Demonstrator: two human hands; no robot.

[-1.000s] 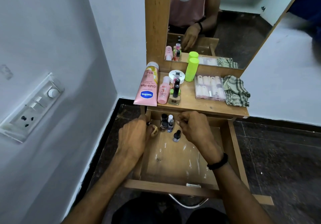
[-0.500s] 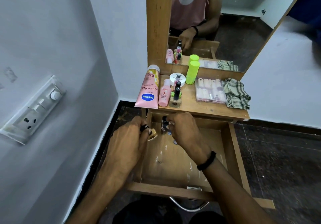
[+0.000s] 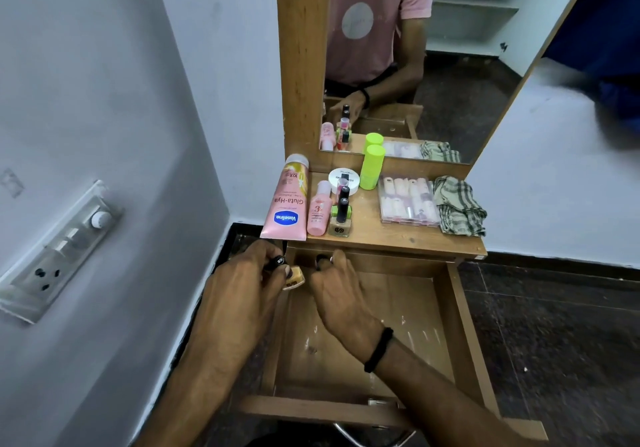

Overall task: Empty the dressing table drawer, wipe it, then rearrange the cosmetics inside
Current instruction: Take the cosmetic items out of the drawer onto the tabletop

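standing against a white wall: wooden dressing table (image 3: 398,242), mirror (image 3: 450,65) above. drawer (image 3: 450,308), pulled open, raw board floor smeared white. on the top: pink lotion tube (image 3: 285,204), checked cloth (image 3: 459,205), clear ribbed case (image 3: 408,204), lime cylinder (image 3: 371,166), pink bottle (image 3: 319,212), round white jar (image 3: 343,179). left hand (image 3: 242,294) clasps a black-capped bottle (image 3: 291,273) at the drawer's back left corner. right hand (image 3: 343,301) beside it pinches a dark cap (image 3: 321,259).

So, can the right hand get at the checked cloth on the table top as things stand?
Probably yes, but not freely: the right hand is in the drawer, its grip closed on small bottles. The checked cloth lies uncovered at the table top's right end, with nothing in the way.
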